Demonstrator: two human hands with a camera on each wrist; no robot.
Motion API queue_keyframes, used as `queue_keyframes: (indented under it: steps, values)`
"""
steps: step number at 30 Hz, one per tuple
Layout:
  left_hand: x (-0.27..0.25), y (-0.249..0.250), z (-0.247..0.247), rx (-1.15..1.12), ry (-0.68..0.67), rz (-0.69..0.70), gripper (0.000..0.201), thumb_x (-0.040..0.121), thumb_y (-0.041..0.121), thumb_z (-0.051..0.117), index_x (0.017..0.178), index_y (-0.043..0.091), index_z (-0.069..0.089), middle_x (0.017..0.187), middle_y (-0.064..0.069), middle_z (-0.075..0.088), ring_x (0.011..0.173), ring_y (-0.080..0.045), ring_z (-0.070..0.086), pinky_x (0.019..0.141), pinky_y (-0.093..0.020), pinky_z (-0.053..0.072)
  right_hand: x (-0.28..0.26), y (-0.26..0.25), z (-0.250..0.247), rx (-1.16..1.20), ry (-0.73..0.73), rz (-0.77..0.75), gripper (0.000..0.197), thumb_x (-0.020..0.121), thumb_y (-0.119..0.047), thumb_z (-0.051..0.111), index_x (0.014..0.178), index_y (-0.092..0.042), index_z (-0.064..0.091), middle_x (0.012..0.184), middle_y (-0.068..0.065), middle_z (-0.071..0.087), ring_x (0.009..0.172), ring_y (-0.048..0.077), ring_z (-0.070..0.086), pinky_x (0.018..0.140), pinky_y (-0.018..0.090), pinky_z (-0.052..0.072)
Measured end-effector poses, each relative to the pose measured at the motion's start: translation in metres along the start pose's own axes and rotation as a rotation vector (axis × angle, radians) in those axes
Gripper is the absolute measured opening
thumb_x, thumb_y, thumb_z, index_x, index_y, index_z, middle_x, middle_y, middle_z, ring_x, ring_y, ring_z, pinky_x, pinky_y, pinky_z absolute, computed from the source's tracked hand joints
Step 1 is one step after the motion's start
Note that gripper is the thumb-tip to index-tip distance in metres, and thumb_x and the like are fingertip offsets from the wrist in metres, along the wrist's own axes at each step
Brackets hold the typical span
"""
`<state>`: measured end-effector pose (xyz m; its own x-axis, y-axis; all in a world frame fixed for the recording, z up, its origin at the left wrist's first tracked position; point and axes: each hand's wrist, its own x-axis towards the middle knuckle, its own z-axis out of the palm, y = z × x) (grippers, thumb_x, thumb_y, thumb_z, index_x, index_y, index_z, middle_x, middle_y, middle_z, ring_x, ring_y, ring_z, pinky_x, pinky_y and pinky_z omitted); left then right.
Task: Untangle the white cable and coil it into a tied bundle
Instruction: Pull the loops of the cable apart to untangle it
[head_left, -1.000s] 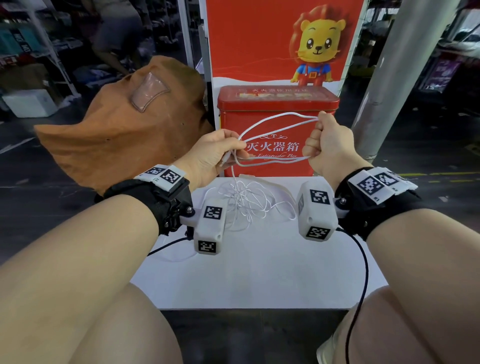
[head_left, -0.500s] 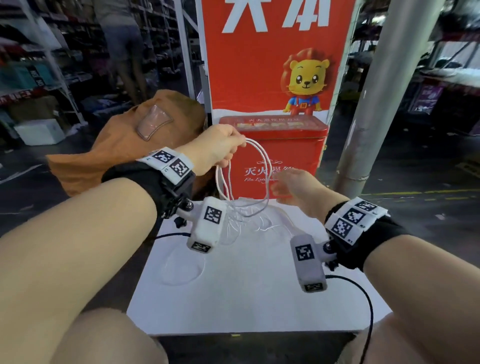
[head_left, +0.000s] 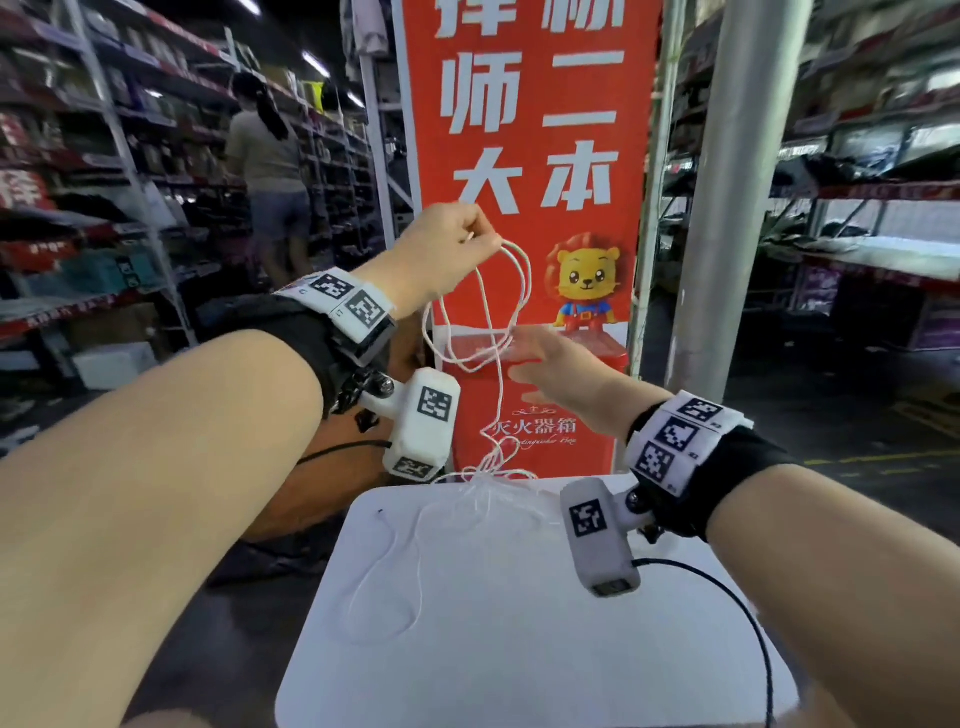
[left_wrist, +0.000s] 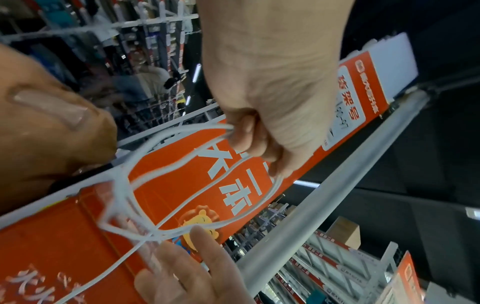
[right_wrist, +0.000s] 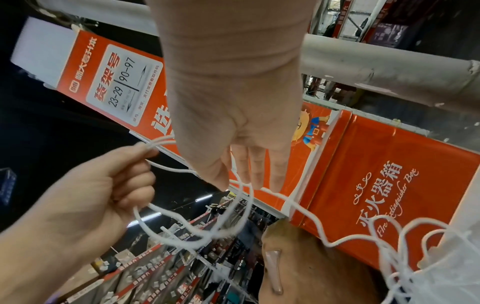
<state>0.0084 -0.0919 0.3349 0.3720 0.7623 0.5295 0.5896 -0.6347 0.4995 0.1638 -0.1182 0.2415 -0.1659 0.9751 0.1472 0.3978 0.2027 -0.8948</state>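
- Left hand (head_left: 445, 244) raised high, fingers curled, pinched the top of several hanging loops of the cable (head_left: 498, 312).
- Right hand (head_left: 558, 371) lower, held flat with fingers straight and spread, fingertips (left_wrist: 205, 236) at the bottom of the loops, gripped nothing.
- From the loops, one strand dropped to a tangled heap at the far edge of the table (head_left: 519, 649); a loose length trailed across the table's left side.
- Behind stood a red box (head_left: 524, 431), a red banner (head_left: 524, 156) with a lion cartoon, and a grey pillar (head_left: 727, 208).
- Beside the box, left, sat a brown bag (right_wrist: 311, 267).
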Motion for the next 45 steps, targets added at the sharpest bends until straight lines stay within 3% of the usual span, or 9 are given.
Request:
queue_keyframes:
  steps: [6, 12, 19, 24, 28, 31, 35, 42, 45]
  values:
    - [-0.030, -0.018, 0.016, 0.183, -0.324, -0.152, 0.016, 0.097, 0.021, 0.053, 0.086, 0.011, 0.056, 0.056, 0.003, 0.041, 0.046, -0.011, 0.036, 0.047, -0.022, 0.034, -0.003, 0.017, 0.000, -0.232, -0.045, 0.031, 0.011, 0.092, -0.007, 0.052, 0.099, -0.012, 0.059, 0.101, 0.007, 0.062, 0.100, 0.026, 0.062, 0.087, 0.040, 0.055]
    - [-0.052, -0.081, 0.068, -0.321, -0.371, -0.381, 0.020, 0.098, 0.011, 0.050, 0.078, 0.012, 0.052, 0.048, 0.008, 0.032, 0.042, -0.008, 0.025, 0.041, -0.019, 0.021, 0.020, 0.066, 0.024, 0.043, -0.127, 0.109, 0.027, 0.096, -0.018, 0.051, 0.123, -0.015, 0.053, 0.119, 0.007, 0.061, 0.111, 0.022, 0.057, 0.098, 0.038, 0.047]
    - [-0.055, -0.146, 0.115, -0.674, -0.200, -0.589, 0.009, 0.099, 0.016, 0.050, 0.091, 0.014, 0.054, 0.049, 0.009, 0.029, 0.040, -0.006, 0.022, 0.039, -0.018, 0.016, 0.058, 0.114, 0.035, 0.220, -0.056, 0.142, 0.010, 0.094, -0.013, 0.056, 0.094, -0.007, 0.064, 0.069, 0.007, 0.054, 0.060, 0.017, 0.049, 0.057, 0.026, 0.044]
    - [-0.069, -0.171, 0.149, -0.668, -0.273, -0.713, 0.024, 0.097, 0.033, 0.054, 0.080, 0.016, 0.053, 0.048, 0.010, 0.024, 0.041, -0.005, 0.019, 0.036, -0.016, 0.019, 0.071, 0.141, 0.035, 0.143, -0.001, 0.147, 0.016, 0.094, -0.015, 0.057, 0.084, -0.022, 0.067, 0.063, 0.001, 0.051, 0.055, 0.012, 0.043, 0.054, 0.024, 0.035]
    - [-0.068, -0.172, 0.152, -0.669, -0.312, -0.711, 0.039, 0.097, 0.038, 0.052, 0.064, 0.018, 0.059, 0.048, 0.010, 0.024, 0.040, -0.005, 0.018, 0.036, -0.016, 0.019, 0.073, 0.147, 0.033, 0.132, 0.010, 0.158, 0.018, 0.095, -0.009, 0.054, 0.089, -0.018, 0.069, 0.069, 0.002, 0.055, 0.062, 0.012, 0.047, 0.060, 0.025, 0.040]
    - [-0.067, -0.172, 0.150, -0.728, -0.270, -0.702, 0.031, 0.098, 0.033, 0.052, 0.075, 0.012, 0.054, 0.044, 0.012, 0.025, 0.037, -0.004, 0.019, 0.036, -0.016, 0.017, 0.075, 0.155, 0.026, 0.002, 0.070, 0.151, 0.019, 0.094, -0.005, 0.053, 0.101, -0.014, 0.068, 0.072, 0.001, 0.058, 0.062, 0.012, 0.052, 0.064, 0.027, 0.048]
    - [-0.070, -0.175, 0.144, -0.856, -0.156, -0.711, 0.029, 0.099, 0.029, 0.051, 0.074, 0.015, 0.046, 0.044, 0.011, 0.024, 0.036, -0.003, 0.019, 0.034, -0.015, 0.016, 0.073, 0.163, 0.011, 0.036, 0.014, 0.181, 0.019, 0.096, -0.027, 0.055, 0.104, -0.015, 0.067, 0.069, -0.005, 0.054, 0.057, 0.008, 0.043, 0.056, 0.022, 0.041]
    - [-0.076, -0.176, 0.144, -0.814, -0.130, -0.627, 0.018, 0.101, 0.022, 0.047, 0.083, 0.019, 0.046, 0.050, 0.009, 0.025, 0.041, -0.006, 0.019, 0.038, -0.018, 0.016, 0.066, 0.163, 0.026, 0.104, -0.011, 0.195, 0.030, 0.092, -0.043, 0.055, 0.110, -0.020, 0.061, 0.103, -0.002, 0.065, 0.099, 0.014, 0.061, 0.096, 0.036, 0.050]
    - [-0.072, -0.171, 0.144, -0.876, -0.054, -0.591, 0.019, 0.101, 0.023, 0.046, 0.083, 0.020, 0.046, 0.050, 0.009, 0.025, 0.041, -0.006, 0.019, 0.037, -0.017, 0.017, 0.067, 0.157, 0.030, 0.063, -0.009, 0.132, 0.035, 0.085, -0.043, 0.064, 0.114, -0.025, 0.053, 0.105, 0.002, 0.062, 0.096, 0.014, 0.061, 0.088, 0.031, 0.052]
